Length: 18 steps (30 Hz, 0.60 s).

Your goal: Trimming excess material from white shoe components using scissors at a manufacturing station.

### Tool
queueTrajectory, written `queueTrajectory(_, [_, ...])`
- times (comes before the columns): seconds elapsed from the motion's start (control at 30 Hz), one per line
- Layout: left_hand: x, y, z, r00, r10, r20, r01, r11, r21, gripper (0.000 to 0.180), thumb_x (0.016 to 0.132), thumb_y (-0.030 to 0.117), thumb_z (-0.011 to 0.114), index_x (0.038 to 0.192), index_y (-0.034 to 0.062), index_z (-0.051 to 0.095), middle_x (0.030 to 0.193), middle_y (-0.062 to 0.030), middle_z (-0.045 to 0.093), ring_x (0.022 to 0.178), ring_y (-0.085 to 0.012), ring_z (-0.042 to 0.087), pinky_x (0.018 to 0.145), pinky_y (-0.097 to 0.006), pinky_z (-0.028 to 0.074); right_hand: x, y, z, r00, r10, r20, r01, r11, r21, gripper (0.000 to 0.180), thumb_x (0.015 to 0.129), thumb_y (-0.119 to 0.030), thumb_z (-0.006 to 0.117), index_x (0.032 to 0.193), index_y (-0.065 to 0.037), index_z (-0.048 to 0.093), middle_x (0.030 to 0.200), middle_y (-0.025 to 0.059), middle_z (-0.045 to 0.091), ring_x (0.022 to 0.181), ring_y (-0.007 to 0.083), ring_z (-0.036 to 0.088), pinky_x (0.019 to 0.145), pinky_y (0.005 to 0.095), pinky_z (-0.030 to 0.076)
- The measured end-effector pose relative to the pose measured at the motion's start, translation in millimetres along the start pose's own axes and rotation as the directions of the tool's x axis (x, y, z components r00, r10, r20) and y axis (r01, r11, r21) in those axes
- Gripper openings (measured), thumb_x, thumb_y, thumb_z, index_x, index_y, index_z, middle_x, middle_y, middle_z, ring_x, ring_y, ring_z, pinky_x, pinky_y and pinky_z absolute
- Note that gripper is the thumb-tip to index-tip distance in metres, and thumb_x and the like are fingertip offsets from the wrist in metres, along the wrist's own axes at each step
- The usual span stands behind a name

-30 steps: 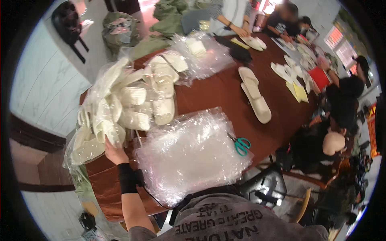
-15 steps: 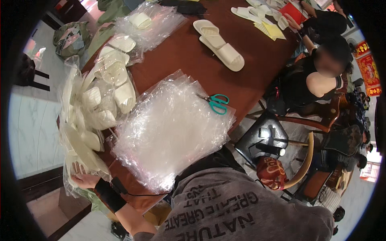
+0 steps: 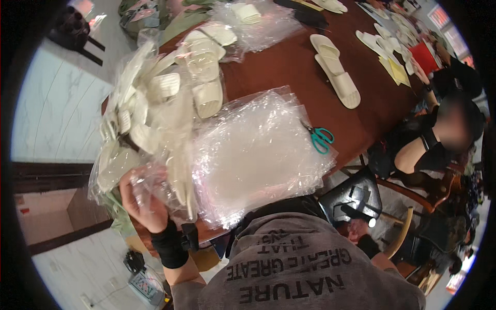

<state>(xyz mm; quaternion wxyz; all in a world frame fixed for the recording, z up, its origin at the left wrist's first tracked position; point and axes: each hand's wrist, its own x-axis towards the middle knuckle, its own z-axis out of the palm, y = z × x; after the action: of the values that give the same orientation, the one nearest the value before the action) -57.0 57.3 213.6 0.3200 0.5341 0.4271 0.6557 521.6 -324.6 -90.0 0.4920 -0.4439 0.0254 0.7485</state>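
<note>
Left hand (image 3: 140, 199): fingers curled and clenched on the crinkled neck of a clear plastic bag (image 3: 150, 129), lifted at the near left corner of the table. A black wrist band sits below the hand. Right hand: not seen.

Bag contents: many cream-white slippers, soft and flat, jumbled at all angles; film is thin, glossy, wrinkled. The bag's lower part hangs over the table edge beside the hand.

Just right of the bag: a stack of clear plastic bags (image 3: 258, 155), flat, shiny, lying on the table (image 3: 274, 67), which is dark red-brown with a smooth top. The stack's near edge overhangs toward the person's grey shirt.

At the stack's right edge: teal-handled scissors (image 3: 321, 139), touching the film.

Farther right: a pair of cream slippers (image 3: 336, 72), loose, side by side. Far end: another clear bag (image 3: 258, 20) holding slippers, plus more loose pairs.

Right side: a seated person in black (image 3: 439, 134) at the table edge.
</note>
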Motion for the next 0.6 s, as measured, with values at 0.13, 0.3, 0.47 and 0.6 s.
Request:
queueTrajectory(0.13, [-5,1,13,0.999,0.024,-0.039,-0.028,0.995,-0.099,0.023,0.087,0.01,0.056,0.105,-0.0049,0.053,0.1,-0.0149,0.059,0.082,-0.0229,0.063,0.073,-0.037,0.055,84,-112,150,0.892,-0.364,-0.269,0.075,0.704,-0.706,0.028,0.094,-0.028,0.049,0.109,-0.007,0.059,0.083,0.0092,0.067,0.062,0.0158,0.064,0.053,0.0242,0.051])
queueTrajectory(0.3, [-6,29,29,0.989,-0.003,0.145,0.032,0.979,-0.2,0.018,0.085,0.013,0.058,0.094,-0.0019,0.053,0.088,-0.0143,0.06,0.077,-0.0208,0.061,0.062,-0.032,0.053,138,-141,343,0.94,-0.34,0.031,0.281,0.718,-0.637,0.043,0.098,-0.04,0.042,0.126,-0.008,0.05,0.083,0.0118,0.066,0.061,0.017,0.063,0.052,0.0276,0.049])
queueTrajectory(0.47, [-4,35,38,0.892,0.028,0.452,0.007,0.997,-0.074,0.018,0.089,0.017,0.055,0.09,-0.0009,0.058,0.084,-0.013,0.065,0.077,-0.0224,0.061,0.073,-0.035,0.05,169,-176,438,0.9,-0.328,0.288,0.436,0.664,-0.608,0.056,0.096,-0.054,0.033,0.134,-0.014,0.043,0.063,0.0079,0.055,0.047,0.0145,0.051,0.046,0.0272,0.044])
queueTrajectory(0.6, [4,25,52,0.771,-0.052,0.634,0.029,0.999,0.046,0.021,0.091,0.003,0.045,0.102,-0.0051,0.061,0.096,-0.015,0.067,0.09,-0.0242,0.066,0.081,-0.032,0.05,194,-188,444,0.914,-0.307,0.266,0.379,0.411,-0.829,0.048,0.096,-0.045,0.041,0.129,-0.011,0.047,0.062,0.0104,0.058,0.045,0.0158,0.055,0.044,0.028,0.045])
